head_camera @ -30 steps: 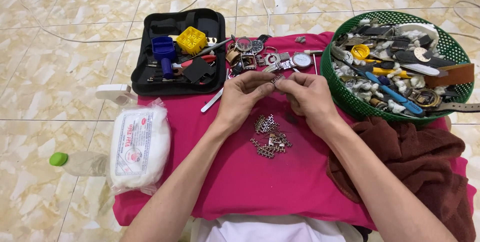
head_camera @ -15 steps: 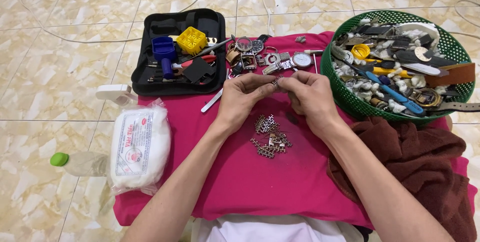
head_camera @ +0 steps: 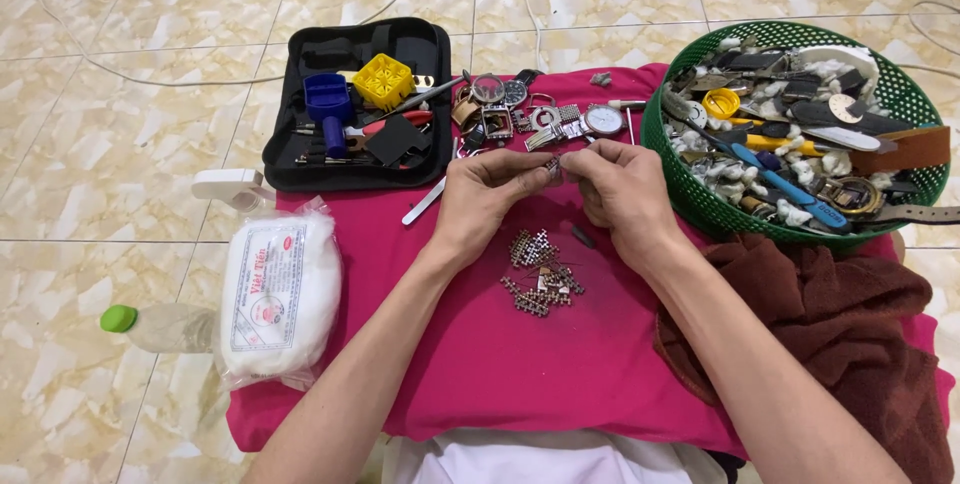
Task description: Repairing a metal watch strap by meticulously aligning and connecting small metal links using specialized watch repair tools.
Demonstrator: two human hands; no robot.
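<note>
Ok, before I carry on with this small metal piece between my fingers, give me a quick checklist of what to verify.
1. Metal band piece pinched by both left hand and right hand: ok.
2. Loose links gathered on the pink cloth, away from its edge: ok.
3. Black tool case open within reach: ok.
4. Green basket resting flat: ok.
5. Pin seated in piece: cannot tell.

**Both hands pinch a small metal piece over the pink cloth**

I see my left hand (head_camera: 487, 194) and right hand (head_camera: 622, 192) meeting fingertip to fingertip on a small metal link (head_camera: 552, 166). Just below them lies a pile of links (head_camera: 540, 274) on the pink cloth (head_camera: 480, 364). A black tool case (head_camera: 355, 104) sits beyond, a green basket (head_camera: 700, 206) to the right.
</note>
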